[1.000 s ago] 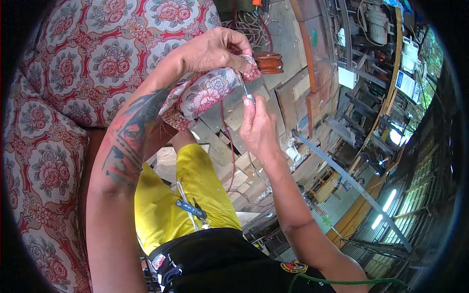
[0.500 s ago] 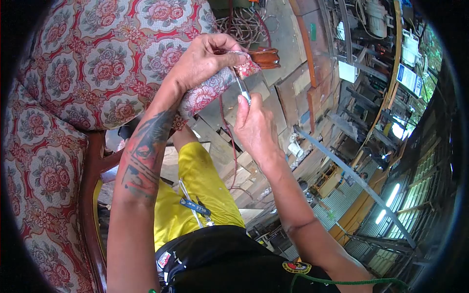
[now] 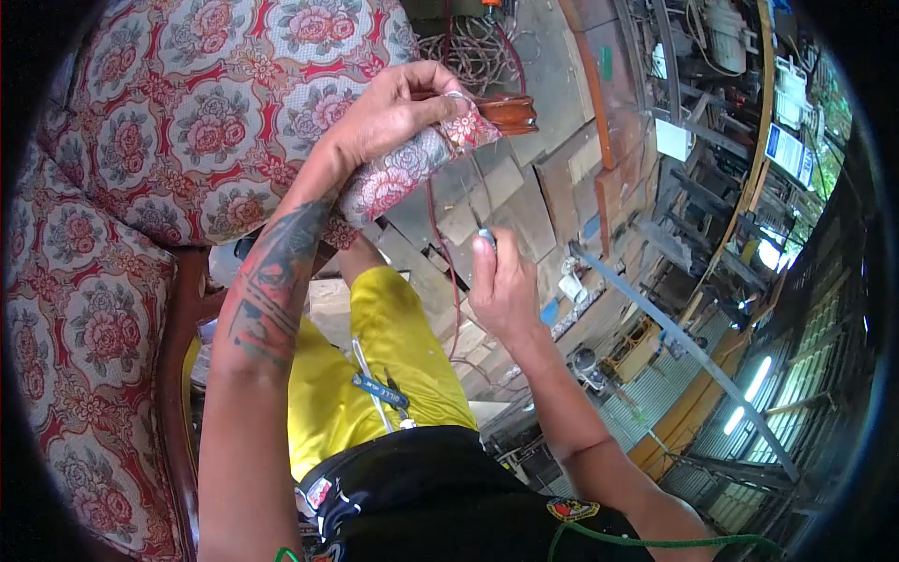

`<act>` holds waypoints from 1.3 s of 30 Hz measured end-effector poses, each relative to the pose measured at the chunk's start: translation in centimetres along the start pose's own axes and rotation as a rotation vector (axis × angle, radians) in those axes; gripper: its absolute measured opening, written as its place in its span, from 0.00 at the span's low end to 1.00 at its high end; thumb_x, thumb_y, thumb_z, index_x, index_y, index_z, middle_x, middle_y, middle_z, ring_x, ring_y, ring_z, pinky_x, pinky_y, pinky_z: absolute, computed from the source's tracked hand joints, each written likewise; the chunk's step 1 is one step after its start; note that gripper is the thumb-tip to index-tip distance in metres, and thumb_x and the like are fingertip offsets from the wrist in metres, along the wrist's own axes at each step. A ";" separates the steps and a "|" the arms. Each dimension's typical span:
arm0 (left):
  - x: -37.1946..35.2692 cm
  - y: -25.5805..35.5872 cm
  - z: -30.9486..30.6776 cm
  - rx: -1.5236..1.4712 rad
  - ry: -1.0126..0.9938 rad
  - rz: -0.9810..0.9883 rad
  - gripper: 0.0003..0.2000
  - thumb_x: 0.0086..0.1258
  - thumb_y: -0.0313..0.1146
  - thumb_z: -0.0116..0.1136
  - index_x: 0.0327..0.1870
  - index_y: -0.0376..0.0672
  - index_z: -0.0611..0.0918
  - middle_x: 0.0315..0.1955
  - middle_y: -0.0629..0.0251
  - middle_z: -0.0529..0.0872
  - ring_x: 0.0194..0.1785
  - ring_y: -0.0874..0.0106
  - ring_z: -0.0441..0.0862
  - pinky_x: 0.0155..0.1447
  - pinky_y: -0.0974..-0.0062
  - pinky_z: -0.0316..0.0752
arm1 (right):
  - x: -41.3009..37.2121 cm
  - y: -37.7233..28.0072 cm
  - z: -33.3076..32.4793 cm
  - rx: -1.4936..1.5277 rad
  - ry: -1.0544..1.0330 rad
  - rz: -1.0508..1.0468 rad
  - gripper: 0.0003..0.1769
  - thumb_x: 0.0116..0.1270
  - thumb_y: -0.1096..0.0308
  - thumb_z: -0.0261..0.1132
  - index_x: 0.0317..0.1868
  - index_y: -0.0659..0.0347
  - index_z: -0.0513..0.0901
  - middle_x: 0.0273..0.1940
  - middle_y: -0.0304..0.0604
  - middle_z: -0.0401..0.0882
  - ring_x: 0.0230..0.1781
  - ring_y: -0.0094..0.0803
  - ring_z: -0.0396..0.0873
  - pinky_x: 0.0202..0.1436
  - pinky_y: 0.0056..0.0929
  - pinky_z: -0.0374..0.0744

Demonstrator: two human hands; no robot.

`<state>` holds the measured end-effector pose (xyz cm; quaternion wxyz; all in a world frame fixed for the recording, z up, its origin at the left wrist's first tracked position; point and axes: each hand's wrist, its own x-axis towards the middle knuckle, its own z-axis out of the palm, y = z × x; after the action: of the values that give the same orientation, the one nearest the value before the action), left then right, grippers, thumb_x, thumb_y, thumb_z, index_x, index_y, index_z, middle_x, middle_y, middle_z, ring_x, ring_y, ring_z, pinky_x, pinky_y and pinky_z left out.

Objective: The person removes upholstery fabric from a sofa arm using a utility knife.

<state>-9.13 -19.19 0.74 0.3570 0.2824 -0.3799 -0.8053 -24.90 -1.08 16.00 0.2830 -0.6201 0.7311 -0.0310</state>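
Observation:
My left hand (image 3: 403,112) pinches the edge of the floral fabric (image 3: 459,126) at the end of a padded armrest (image 3: 389,183). The brown varnished wooden end of the arm (image 3: 510,115) sticks out past the cloth. Lower and to the right, my right hand (image 3: 506,290) is closed around a thin-bladed tool (image 3: 485,234) with a pale blue-grey handle. Its slim metal part points up toward the fabric, apart from it; the exact kind of tool cannot be made out.
Large floral upholstered cushions (image 3: 215,103) of a wooden-framed chair (image 3: 173,393) fill the left side. Coiled rope (image 3: 482,56) and a red cord (image 3: 434,225) lie on the patchwork board floor (image 3: 506,187). Shelving and clutter stand at the right, with a long metal bar (image 3: 674,332) crossing there.
My right hand has drawn down and to the right, taking the tool away from the fabric edge. My left hand keeps its pinch on the cloth in nearly the same place.

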 end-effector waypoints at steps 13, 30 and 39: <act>2.6 3.8 -1.1 0.447 -0.310 -0.038 0.06 0.75 0.27 0.72 0.45 0.38 0.85 0.35 0.73 0.89 0.40 0.81 0.85 0.46 0.78 0.80 | 1.7 1.0 1.2 0.251 0.027 0.104 0.14 0.86 0.62 0.58 0.54 0.67 0.78 0.30 0.60 0.83 0.30 0.63 0.84 0.33 0.55 0.77; 2.0 3.6 -1.3 0.278 -0.242 -0.152 0.12 0.74 0.36 0.76 0.50 0.39 0.88 0.42 0.71 0.91 0.47 0.79 0.86 0.55 0.75 0.81 | 4.3 2.5 5.0 0.087 0.188 -0.075 0.12 0.84 0.63 0.61 0.55 0.65 0.77 0.36 0.60 0.86 0.33 0.63 0.86 0.36 0.55 0.82; 4.2 4.1 -3.6 0.407 -0.409 -0.184 0.13 0.73 0.38 0.78 0.49 0.41 0.91 0.40 0.74 0.92 0.45 0.82 0.85 0.52 0.76 0.80 | 4.7 -0.6 0.3 0.124 0.049 -0.103 0.15 0.83 0.62 0.63 0.55 0.68 0.78 0.36 0.61 0.86 0.33 0.61 0.88 0.35 0.54 0.83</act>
<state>-7.48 -25.84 1.32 0.1349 0.2133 -0.5703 -0.7817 -24.60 -5.45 14.21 0.3010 -0.6370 0.7017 -0.1059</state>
